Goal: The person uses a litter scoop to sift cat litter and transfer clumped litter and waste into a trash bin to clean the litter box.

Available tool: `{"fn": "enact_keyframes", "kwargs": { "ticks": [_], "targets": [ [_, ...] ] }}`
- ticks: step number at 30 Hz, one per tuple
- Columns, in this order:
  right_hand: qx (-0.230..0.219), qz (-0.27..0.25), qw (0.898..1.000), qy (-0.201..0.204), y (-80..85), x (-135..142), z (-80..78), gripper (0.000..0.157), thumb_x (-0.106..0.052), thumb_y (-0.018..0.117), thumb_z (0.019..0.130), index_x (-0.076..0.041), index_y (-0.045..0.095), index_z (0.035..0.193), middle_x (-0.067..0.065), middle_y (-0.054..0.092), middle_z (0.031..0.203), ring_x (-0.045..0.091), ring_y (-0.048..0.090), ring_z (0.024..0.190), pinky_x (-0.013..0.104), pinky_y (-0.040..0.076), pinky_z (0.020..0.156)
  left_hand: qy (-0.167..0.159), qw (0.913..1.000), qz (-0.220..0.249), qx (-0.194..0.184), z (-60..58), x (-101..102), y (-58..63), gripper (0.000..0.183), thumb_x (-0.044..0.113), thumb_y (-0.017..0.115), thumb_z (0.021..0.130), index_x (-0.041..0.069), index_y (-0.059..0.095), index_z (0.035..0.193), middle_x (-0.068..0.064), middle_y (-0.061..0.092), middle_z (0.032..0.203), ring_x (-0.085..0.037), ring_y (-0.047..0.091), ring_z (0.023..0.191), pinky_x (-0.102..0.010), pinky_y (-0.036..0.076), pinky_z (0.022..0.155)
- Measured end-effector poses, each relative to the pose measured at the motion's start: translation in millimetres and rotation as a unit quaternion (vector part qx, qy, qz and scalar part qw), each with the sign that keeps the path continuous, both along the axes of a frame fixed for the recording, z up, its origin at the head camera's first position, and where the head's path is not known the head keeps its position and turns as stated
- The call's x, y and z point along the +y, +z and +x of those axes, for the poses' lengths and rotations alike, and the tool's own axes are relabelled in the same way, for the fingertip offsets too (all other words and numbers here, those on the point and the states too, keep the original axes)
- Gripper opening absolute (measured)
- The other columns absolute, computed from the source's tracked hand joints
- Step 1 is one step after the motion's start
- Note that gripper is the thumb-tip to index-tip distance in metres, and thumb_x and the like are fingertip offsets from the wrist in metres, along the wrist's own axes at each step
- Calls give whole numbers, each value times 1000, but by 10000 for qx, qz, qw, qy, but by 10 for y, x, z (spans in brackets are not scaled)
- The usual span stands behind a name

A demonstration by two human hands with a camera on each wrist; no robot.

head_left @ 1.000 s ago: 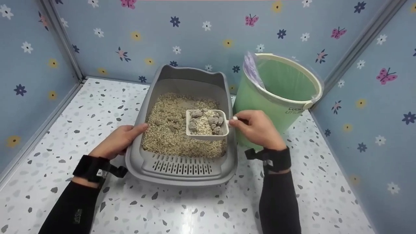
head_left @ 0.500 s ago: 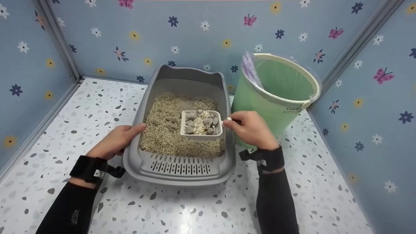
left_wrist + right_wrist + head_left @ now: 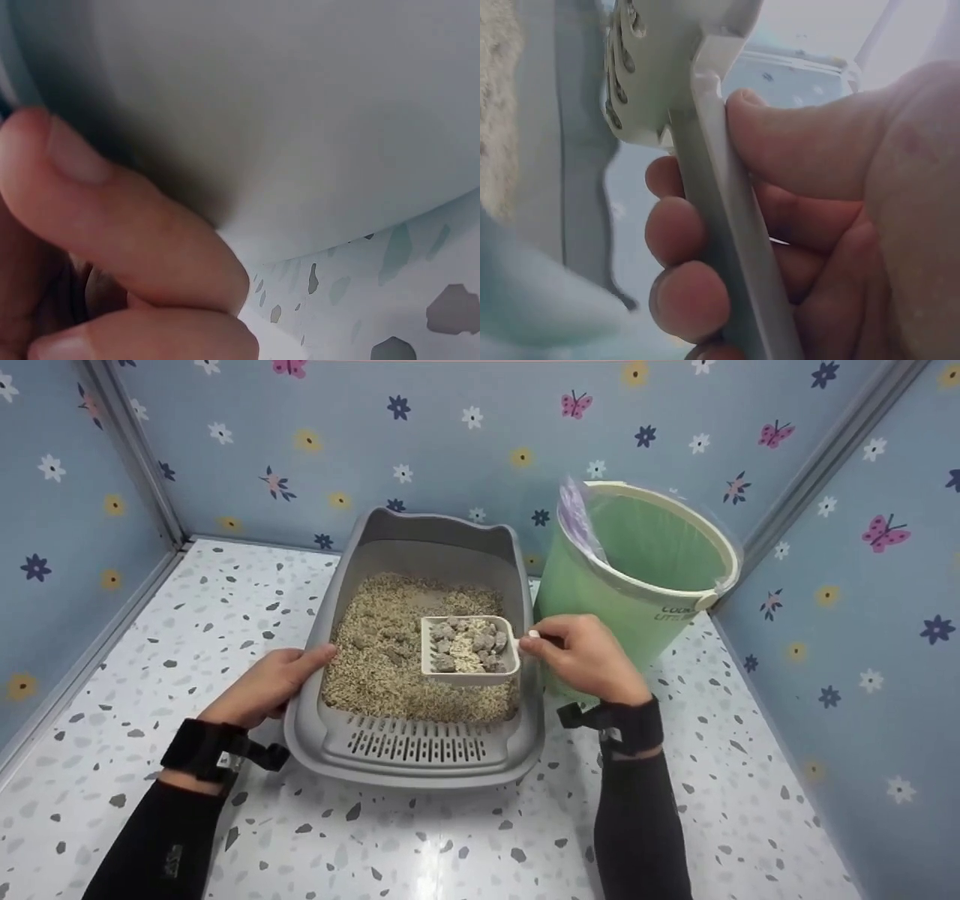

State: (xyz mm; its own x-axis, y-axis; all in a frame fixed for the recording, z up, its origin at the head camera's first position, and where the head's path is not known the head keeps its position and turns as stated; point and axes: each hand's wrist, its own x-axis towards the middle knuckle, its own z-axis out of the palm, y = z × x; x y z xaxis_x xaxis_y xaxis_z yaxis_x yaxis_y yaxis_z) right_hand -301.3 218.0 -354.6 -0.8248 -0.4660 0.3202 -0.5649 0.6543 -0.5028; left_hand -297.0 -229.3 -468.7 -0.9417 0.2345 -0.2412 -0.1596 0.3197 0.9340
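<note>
A grey litter box [image 3: 442,777] holds tan granular litter [image 3: 382,690]. My left hand [image 3: 274,679] grips its left rim, thumb over the top; in the left wrist view, curled fingers [image 3: 150,225] lie against the outer wall. Over the litter's right part, my right hand [image 3: 589,656] holds a white slotted litter scoop [image 3: 469,679] roughly level. Several grey clumps [image 3: 445,663] and loose pale grains fill the scoop. In the right wrist view, thumb and fingers wrap around the scoop's handle [image 3: 731,202], and slots show in its underside.
A green bin [image 3: 600,607] lined with a thin purple-tinted bag [image 3: 581,521] stands close to the litter box's right side. The speckled white floor [image 3: 360,840] is bounded by blue flower-patterned walls [image 3: 450,442] at the back and both sides.
The scoop has shifted slightly left, then slightly back right, with my right hand. The clumps inside have moved about. My left hand keeps its place on the rim.
</note>
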Motion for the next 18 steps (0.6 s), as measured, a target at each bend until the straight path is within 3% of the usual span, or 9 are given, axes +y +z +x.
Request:
{"fn": "enact_keyframes", "kwargs": {
  "ticks": [7, 11, 18],
  "targets": [
    [-47, 101, 9999, 55, -29, -16, -32, 22, -33, 77, 108, -17, 82, 93, -6, 65, 76, 15, 56, 66, 36, 50, 66, 68, 10000, -61, 14, -2, 11, -7, 85, 74, 51, 110, -8, 58, 133, -10, 76, 87, -17, 71, 61, -31, 61, 51],
    [99, -51, 9999, -71, -33, 45, 5, 20, -24, 81, 105, -14, 81, 87, -3, 65, 73, 15, 54, 65, 36, 48, 65, 3, 10000, -71, 62, -7, 23, -14, 83, 72, 51, 111, -8, 59, 131, -10, 75, 86, -16, 69, 60, -29, 58, 49],
    [64, 62, 9998, 189, -42, -4, -4, 23, -31, 78, 107, -15, 82, 91, -7, 63, 74, 14, 54, 65, 36, 49, 65, 41, 10000, -77, 43, -7, 19, -13, 83, 71, 50, 111, -8, 58, 131, -10, 76, 87, -19, 73, 63, -34, 63, 55]
  ]
}}
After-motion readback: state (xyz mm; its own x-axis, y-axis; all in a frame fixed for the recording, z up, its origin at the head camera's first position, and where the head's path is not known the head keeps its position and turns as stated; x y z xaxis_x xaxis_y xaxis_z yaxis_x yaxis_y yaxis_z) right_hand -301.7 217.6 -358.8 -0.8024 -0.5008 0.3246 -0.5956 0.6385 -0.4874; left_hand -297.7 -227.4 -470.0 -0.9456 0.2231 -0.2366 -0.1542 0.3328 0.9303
